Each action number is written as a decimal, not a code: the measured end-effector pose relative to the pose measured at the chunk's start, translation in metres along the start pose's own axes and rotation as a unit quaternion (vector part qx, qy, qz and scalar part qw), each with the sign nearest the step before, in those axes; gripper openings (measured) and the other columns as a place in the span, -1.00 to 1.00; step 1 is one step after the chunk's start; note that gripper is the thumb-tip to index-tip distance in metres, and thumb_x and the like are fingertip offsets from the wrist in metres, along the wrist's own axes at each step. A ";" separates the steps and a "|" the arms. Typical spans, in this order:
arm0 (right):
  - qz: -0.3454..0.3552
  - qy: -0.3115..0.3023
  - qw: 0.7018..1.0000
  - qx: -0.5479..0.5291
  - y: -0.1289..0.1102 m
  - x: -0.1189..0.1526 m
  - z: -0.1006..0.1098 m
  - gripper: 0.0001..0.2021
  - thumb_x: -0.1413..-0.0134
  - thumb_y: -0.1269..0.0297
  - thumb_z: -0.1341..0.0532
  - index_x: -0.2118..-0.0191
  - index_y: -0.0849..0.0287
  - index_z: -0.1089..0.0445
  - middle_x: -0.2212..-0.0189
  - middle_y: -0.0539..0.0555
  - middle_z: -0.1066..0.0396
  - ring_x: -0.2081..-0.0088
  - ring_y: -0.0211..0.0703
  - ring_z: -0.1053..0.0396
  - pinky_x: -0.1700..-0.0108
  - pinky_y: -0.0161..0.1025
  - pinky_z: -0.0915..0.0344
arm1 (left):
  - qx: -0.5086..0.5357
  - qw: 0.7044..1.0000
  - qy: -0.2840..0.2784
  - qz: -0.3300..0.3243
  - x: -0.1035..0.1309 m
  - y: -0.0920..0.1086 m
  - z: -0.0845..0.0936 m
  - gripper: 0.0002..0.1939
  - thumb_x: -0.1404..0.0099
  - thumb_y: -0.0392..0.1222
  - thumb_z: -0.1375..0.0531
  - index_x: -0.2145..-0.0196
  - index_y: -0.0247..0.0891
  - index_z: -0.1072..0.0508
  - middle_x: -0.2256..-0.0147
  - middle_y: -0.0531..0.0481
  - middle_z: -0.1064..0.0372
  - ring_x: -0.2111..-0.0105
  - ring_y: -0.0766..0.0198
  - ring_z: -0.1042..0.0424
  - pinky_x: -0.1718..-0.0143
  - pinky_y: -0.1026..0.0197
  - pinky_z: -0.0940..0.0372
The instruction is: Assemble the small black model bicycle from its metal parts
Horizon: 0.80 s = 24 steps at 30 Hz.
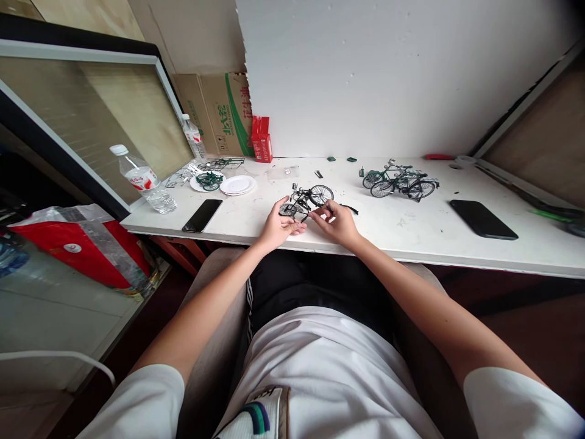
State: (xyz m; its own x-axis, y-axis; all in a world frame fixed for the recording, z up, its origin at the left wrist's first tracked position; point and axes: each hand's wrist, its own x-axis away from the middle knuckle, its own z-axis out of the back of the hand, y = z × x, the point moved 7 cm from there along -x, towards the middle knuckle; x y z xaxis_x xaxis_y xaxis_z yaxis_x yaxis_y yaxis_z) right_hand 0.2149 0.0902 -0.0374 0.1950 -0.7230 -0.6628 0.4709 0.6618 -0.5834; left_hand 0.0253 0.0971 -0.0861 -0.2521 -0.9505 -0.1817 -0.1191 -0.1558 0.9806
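A small black model bicycle (322, 194) is at the front of the white table, between my two hands. My left hand (277, 227) is curled round its near, left-hand wheel, with the thumb up and the other fingers below. At the lower frame, my right hand (337, 222) has its fingertips pinched together; what is between them is too small to make out. A thin black stick-like piece (350, 209) shows just past the right hand's knuckles. Whether that hand touches it is hidden.
Assembled model bicycles (397, 183) stand to the right, near a black phone (483, 219). At left are another phone (202, 216), water bottles (145, 183), white plates (237, 185) and green parts (209, 180). A red box (262, 140) and a carton (214, 116) stand behind.
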 end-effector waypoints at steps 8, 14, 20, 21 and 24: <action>0.020 -0.003 1.000 0.021 -0.004 0.000 -0.001 -0.50 -0.33 -0.17 -0.27 0.38 0.03 -0.05 0.54 -0.07 -0.27 0.52 -0.21 -0.31 0.39 -0.22 -0.20 | -0.001 1.000 -0.002 -0.002 0.000 0.000 0.000 0.07 -0.27 -0.13 -0.48 -0.50 -0.22 0.08 0.34 -0.06 -0.62 0.28 0.05 -0.71 0.14 0.03 -0.56; 0.018 -0.006 1.000 0.009 -0.004 0.000 -0.001 -0.52 -0.33 -0.12 -0.28 0.38 0.03 -0.05 0.53 -0.05 -0.26 0.47 -0.16 -0.38 0.40 -0.23 -0.21 | -0.017 1.000 -0.003 0.004 0.002 0.000 -0.001 0.03 -0.25 -0.10 -0.49 -0.46 -0.26 0.01 0.35 -0.04 -0.61 0.31 0.10 -0.70 0.17 0.08 -0.54; 0.029 0.000 1.000 0.001 -0.004 0.000 0.000 -0.54 -0.33 -0.03 -0.30 0.38 0.03 -0.03 0.52 -0.04 -0.30 0.41 -0.13 -0.45 0.38 -0.23 -0.20 | -0.023 1.000 -0.011 0.012 0.002 0.002 -0.002 0.01 -0.23 -0.04 -0.51 -0.42 -0.29 -0.05 0.35 -0.04 -0.61 0.33 0.11 -0.68 0.17 0.07 -0.54; 0.031 0.000 1.000 0.001 -0.004 0.001 0.000 -0.54 -0.33 -0.01 -0.30 0.39 0.03 -0.03 0.52 -0.04 -0.31 0.41 -0.13 -0.46 0.38 -0.22 -0.20 | -0.022 1.000 -0.011 0.012 0.002 0.003 -0.002 0.01 -0.22 -0.03 -0.52 -0.41 -0.30 -0.06 0.36 -0.05 -0.61 0.34 0.11 -0.68 0.18 0.07 -0.55; 0.026 0.000 1.000 0.002 -0.003 0.001 0.001 -0.54 -0.32 -0.02 -0.31 0.40 0.03 -0.03 0.51 -0.02 -0.37 0.39 -0.11 -0.48 0.38 -0.21 -0.22 | -0.019 1.000 -0.007 0.011 0.001 0.003 -0.002 0.02 -0.20 0.01 -0.53 -0.39 -0.30 -0.08 0.37 -0.06 -0.62 0.36 0.10 -0.68 0.19 0.07 -0.56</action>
State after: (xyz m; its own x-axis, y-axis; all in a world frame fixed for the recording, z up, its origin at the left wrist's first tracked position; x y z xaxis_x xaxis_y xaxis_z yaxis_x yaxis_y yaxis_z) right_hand 0.2141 0.0870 -0.0359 0.2203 -0.6871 -0.6923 0.4626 0.6985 -0.5461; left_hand 0.0266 0.0948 -0.0833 -0.2685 -0.9499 -0.1601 -0.0758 -0.1448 0.9865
